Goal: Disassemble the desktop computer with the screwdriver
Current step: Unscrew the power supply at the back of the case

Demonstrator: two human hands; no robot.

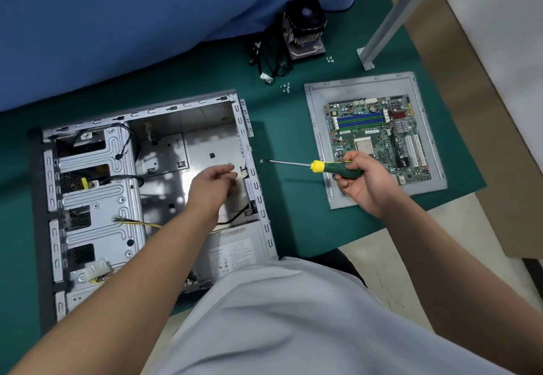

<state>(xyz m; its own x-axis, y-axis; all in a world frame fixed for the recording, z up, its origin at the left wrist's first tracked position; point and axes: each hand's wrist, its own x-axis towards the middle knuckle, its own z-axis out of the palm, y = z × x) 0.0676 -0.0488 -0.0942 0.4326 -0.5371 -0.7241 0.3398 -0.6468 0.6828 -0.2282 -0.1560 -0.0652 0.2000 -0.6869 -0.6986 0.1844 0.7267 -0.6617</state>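
The person wears a plain pale grey-blue shirt (293, 324), smooth and unmarked, filling the view at 6 o'clock. Both forearms are bare, reaching toward 12 o'clock; no sleeve, watch, ring or glove shows on either.

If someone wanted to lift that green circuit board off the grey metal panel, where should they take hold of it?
Probably by its bare edges. The green circuit board lies flat on the grey metal panel, its top crowded with slots and chips. The left and far edges are free, so pinching there from above looks safest. The right hand, holding the green-and-yellow screwdriver, covers the near corner.
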